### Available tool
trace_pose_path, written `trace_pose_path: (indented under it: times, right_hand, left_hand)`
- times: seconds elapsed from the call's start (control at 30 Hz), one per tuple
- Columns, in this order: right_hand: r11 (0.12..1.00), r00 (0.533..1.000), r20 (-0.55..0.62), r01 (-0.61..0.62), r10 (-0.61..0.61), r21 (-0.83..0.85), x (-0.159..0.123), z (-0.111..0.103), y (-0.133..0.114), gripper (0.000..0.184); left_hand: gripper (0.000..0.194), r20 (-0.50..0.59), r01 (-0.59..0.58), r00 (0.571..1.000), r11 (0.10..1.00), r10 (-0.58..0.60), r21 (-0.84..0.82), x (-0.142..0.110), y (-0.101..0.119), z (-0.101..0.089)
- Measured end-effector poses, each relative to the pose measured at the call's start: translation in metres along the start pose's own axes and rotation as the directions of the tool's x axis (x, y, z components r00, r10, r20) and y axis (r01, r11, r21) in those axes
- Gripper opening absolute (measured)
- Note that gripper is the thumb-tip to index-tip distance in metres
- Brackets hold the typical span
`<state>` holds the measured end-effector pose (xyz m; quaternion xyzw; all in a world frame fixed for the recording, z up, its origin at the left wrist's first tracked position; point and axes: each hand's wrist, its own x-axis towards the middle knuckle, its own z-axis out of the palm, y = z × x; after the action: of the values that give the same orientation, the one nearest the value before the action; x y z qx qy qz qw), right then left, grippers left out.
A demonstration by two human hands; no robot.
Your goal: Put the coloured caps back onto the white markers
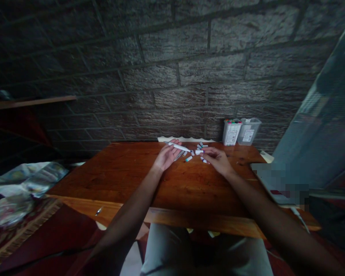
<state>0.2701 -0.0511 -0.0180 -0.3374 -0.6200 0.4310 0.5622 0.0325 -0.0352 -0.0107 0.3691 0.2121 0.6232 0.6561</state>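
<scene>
Wooden table (126, 180), scattered marker caps (194, 152), two plastic tubs (241, 132) behind.

Dark brick wall (172, 57) behind wooden table (126, 180), two clear plastic tubs (240, 132) at its far edge, crumpled plastic bags (20, 188) lying left.

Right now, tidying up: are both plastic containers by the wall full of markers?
No, only the left container shows coloured marker tops; the right container looks empty.
</scene>
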Motion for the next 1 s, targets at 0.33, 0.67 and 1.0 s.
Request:
trace_pose_path:
  times: [0.33,0.67,1.0]
  right_hand:
    - [0.999,0.998,0.059,-0.022,0.020,0.030,-0.001,0.001,0.006,0.031]
    - [0.999,0.994,0.110,-0.015,0.010,0.040,-0.003,0.002,0.006,0.029]
    - [0.999,0.984,0.180,-0.023,0.016,0.037,-0.004,0.005,0.012,0.031]
  left_hand:
    - [0.039,0.005,-0.030,1.000,0.999,0.030,0.020,-0.001,0.002,0.004]
    - [0.030,0.042,-0.037,0.998,0.999,0.036,0.023,-0.003,0.002,0.006]
    - [0.020,0.056,0.018,0.998,0.997,-0.022,0.074,-0.002,-0.007,0.009]
